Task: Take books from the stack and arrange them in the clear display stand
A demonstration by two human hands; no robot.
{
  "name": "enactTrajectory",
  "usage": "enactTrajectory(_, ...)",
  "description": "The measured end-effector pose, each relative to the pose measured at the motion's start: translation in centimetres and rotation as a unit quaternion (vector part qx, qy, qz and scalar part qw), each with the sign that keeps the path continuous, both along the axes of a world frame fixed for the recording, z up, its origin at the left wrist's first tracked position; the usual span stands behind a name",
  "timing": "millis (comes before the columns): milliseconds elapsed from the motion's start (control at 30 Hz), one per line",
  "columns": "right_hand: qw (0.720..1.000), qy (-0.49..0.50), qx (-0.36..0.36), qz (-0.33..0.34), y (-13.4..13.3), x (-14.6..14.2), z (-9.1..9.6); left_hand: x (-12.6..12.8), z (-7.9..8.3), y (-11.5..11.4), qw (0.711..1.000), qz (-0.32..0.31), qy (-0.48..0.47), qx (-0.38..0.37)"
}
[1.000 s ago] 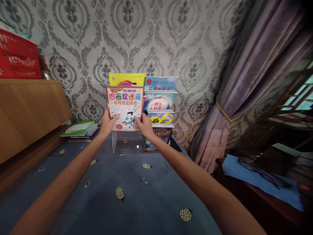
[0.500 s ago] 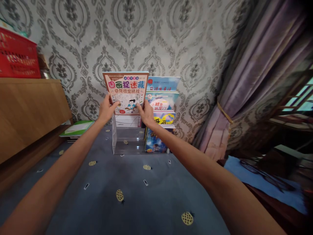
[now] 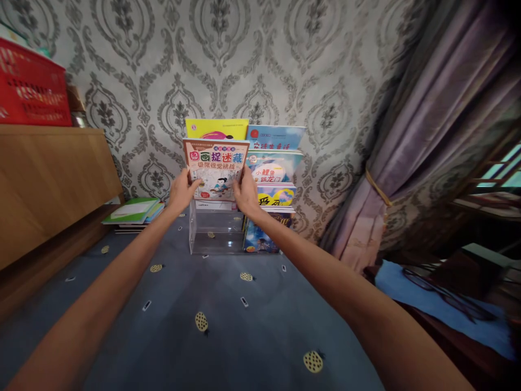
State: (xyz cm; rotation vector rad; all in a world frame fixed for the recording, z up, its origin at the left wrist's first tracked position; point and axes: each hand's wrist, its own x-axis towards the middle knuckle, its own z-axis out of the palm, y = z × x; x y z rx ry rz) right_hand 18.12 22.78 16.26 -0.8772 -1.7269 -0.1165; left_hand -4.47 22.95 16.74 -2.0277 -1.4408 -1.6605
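A brown-bordered picture book is held upright between my two hands. My left hand grips its left edge, thumb on the cover. At its right edge my right hand closes round it the same way. The book is at the left half of a clear acrylic book rack, in front of a yellow book at the back. Whether its lower edge touches the rack is hard to make out. Several books fill the rack's right half in tiers, among them a light-blue book and a dark-blue book.
The rack stands on a dark blue cloth against a patterned wall. A wooden cabinet with a red basket is at left, beside stacked books. On the right are a purple curtain and glasses on blue cloth.
Both hands have lowered the brown-bordered book, and the yellow book behind it has come into sight above its top edge. The view has shifted slightly.
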Motion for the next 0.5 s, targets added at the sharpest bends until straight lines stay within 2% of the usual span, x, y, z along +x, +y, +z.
enactTrajectory(167, 0.999, 0.005, 0.039, -0.002, -1.1, -0.1, -0.4, 0.0, 0.0, 0.4, 1.000, -0.004, 0.006, 0.010)
enactTrajectory(333, 0.999, 0.007, 0.037, -0.012, -1.3, 0.0, -1.1, 0.3, -0.4, 0.5, 0.998, -0.001, 0.006, -0.055)
enactTrajectory(500, 0.999, 0.012, 0.023, 0.025, -1.7, 0.3, -2.3, 0.7, -1.4, 0.0, 0.993, 0.065, 0.061, -0.075)
